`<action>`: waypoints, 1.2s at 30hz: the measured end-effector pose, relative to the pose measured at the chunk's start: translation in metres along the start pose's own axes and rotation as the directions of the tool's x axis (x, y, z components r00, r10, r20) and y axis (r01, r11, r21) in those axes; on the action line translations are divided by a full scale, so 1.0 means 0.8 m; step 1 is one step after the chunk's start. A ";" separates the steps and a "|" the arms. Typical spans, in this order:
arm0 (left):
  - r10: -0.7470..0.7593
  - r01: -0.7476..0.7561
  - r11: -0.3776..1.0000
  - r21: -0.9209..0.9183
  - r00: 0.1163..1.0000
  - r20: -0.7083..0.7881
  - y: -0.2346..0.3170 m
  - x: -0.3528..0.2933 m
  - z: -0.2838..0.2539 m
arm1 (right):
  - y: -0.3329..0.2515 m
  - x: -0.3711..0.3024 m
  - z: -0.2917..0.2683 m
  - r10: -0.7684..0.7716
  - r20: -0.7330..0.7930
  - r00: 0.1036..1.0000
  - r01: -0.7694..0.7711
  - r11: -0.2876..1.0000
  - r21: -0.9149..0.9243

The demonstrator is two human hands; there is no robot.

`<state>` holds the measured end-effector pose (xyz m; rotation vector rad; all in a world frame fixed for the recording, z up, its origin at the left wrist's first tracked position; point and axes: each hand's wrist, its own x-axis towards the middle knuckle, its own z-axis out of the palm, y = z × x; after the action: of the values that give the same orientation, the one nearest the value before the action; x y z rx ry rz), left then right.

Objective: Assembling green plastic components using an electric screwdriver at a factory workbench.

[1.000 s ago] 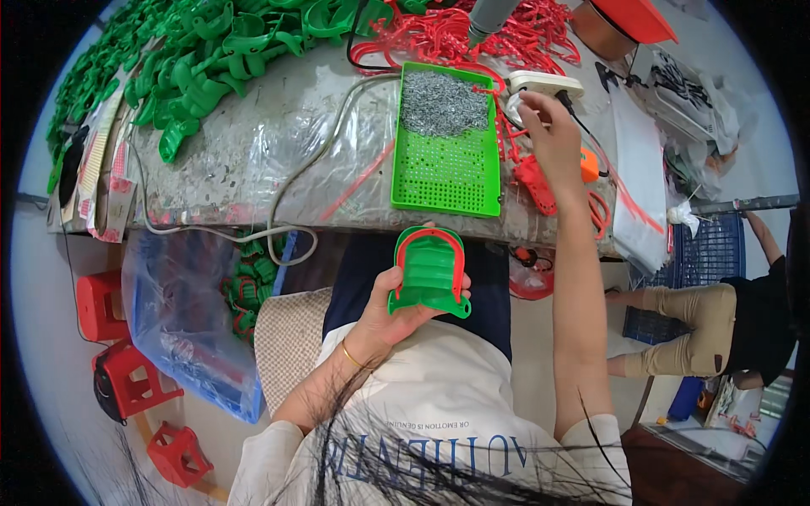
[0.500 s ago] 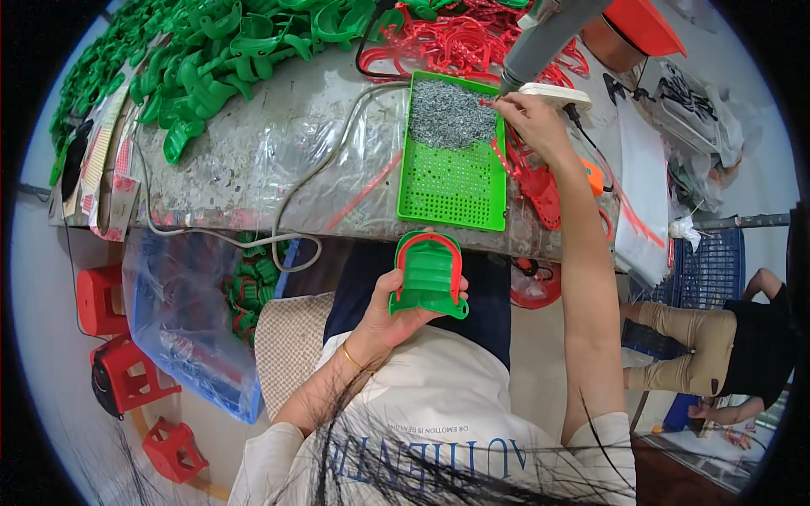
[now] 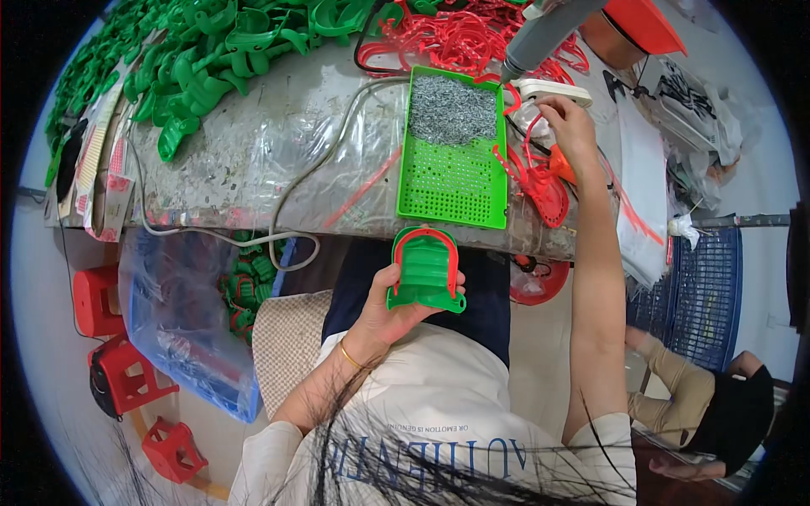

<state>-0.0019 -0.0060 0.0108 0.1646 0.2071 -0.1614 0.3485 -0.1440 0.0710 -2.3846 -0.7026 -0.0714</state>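
The left hand point(image 3: 390, 308) holds a green horseshoe-shaped plastic piece with a red rim along its curved edge point(image 3: 426, 270), low in front of the body, above the lap and just below the near edge of the worktable. The piece lies with its long axis running away from the person: the rounded, red-edged arch points toward the table, and the wider green flange at its open end points back toward the person's chest. The fingers of this hand are curled under and around the piece, the thumb pressed along its left side, so the grip is closed on it. The right hand point(image 3: 572, 126) is stretched out over the far right part of the plastic-covered grey worktable point(image 3: 278, 143), its fingers bent and bunched downward near a white power strip point(image 3: 553, 90) and a tangle of red plastic pieces point(image 3: 536, 173); whether those fingers pinch anything, I cannot tell. A grey cylindrical tool point(image 3: 540, 38) hangs slanted just above and beside that hand. Between the two hands, on the table, lies a green perforated rectangular tray point(image 3: 454, 181), its far half heaped with small grey metal screws point(image 3: 451, 110). A grey cable point(image 3: 321, 181) loops across the table to the left of the tray, and a heap of green plastic pieces point(image 3: 202, 59) covers the far left. Beneath the table stands a blue crate lined with clear plastic point(image 3: 181, 320), with red plastic stools point(image 3: 110, 337) beside it on the floor.
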 end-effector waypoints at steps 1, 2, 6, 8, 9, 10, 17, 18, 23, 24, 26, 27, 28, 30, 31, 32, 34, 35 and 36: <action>0.005 -0.005 1.000 -0.014 1.000 0.010 0.000 0.000 0.000 | 0.003 0.002 -0.002 -0.014 -0.014 1.000 0.014 1.000 0.006; 0.004 -0.004 1.000 -0.014 1.000 0.008 0.001 -0.001 -0.001 | 0.003 0.003 -0.002 -0.013 -0.013 1.000 0.013 1.000 0.007; 0.010 -0.010 1.000 0.004 0.999 0.035 0.001 -0.001 -0.004 | 0.006 0.010 -0.005 -0.013 0.058 0.998 0.012 1.000 0.023; 0.019 -0.018 1.000 -0.006 0.998 0.065 0.001 -0.001 -0.003 | 0.012 0.013 -0.011 -0.011 0.096 0.995 0.006 0.998 0.055; 0.011 -0.011 1.000 -0.009 1.000 0.029 0.002 -0.001 -0.002 | 0.015 0.014 -0.017 0.024 0.113 0.993 -0.037 0.993 0.115; 0.004 -0.004 1.000 -0.012 1.000 -0.007 0.002 -0.001 -0.001 | 0.019 0.016 -0.024 0.058 0.133 0.989 -0.081 0.982 0.173; -0.010 0.011 0.999 -0.044 1.000 0.023 0.006 0.003 -0.004 | 0.040 -0.006 -0.064 0.168 0.057 0.984 -0.151 0.960 -0.236; 0.000 0.002 0.999 -0.048 0.998 0.056 0.007 0.002 -0.005 | 0.009 -0.011 -0.066 0.157 -0.047 0.986 -0.164 0.947 -0.276; 0.028 -0.024 0.998 -0.059 0.997 0.067 0.010 0.002 0.002 | -0.064 -0.051 -0.051 -0.018 -0.179 0.984 0.054 0.979 0.197; 0.012 -0.007 0.997 -0.075 0.998 0.059 0.013 0.001 0.007 | -0.087 -0.055 -0.047 -0.027 -0.218 0.975 0.102 0.935 0.340; -0.001 0.006 0.996 -0.089 0.999 0.050 0.018 -0.003 0.013 | -0.129 -0.052 -0.043 -0.030 -0.258 0.966 0.154 0.866 0.476; -0.016 0.021 0.996 -0.088 0.998 0.057 0.020 -0.004 0.014 | -0.147 -0.046 -0.041 -0.123 -0.295 0.948 0.267 0.811 0.520; -0.029 0.034 0.996 -0.088 0.998 0.063 0.021 -0.005 0.014 | -0.159 -0.040 -0.040 -0.212 -0.336 0.918 0.375 0.740 0.558; -0.007 0.014 0.995 -0.101 0.997 0.072 0.012 -0.005 0.009 | -0.169 -0.017 -0.039 -0.230 -0.273 0.934 0.354 0.687 0.635; 0.014 -0.005 0.993 -0.117 0.997 0.077 0.008 -0.003 0.008 | -0.174 -0.010 -0.039 -0.250 -0.205 0.946 0.319 0.631 0.707; 0.019 -0.010 0.993 -0.120 0.997 0.072 0.006 -0.004 0.009 | -0.184 -0.009 -0.040 -0.251 -0.199 0.947 0.316 0.628 0.711; 0.024 -0.015 0.992 -0.123 0.997 0.078 0.002 -0.004 0.014 | -0.204 -0.006 -0.044 -0.323 -0.038 0.945 0.188 0.448 0.874; 0.000 0.012 0.985 -0.173 0.997 0.074 0.005 -0.004 0.016 | -0.209 -0.006 -0.043 -0.303 -0.041 0.952 0.166 0.401 0.901; 0.007 0.005 0.984 -0.179 0.998 0.065 0.009 -0.005 0.017 | -0.214 -0.006 -0.048 -0.304 -0.031 0.952 0.157 0.398 0.904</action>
<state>-0.0015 -0.0008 0.0257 -0.0192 0.1550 -0.1465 0.2631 -0.0582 0.1980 -1.2139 -0.8487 0.3041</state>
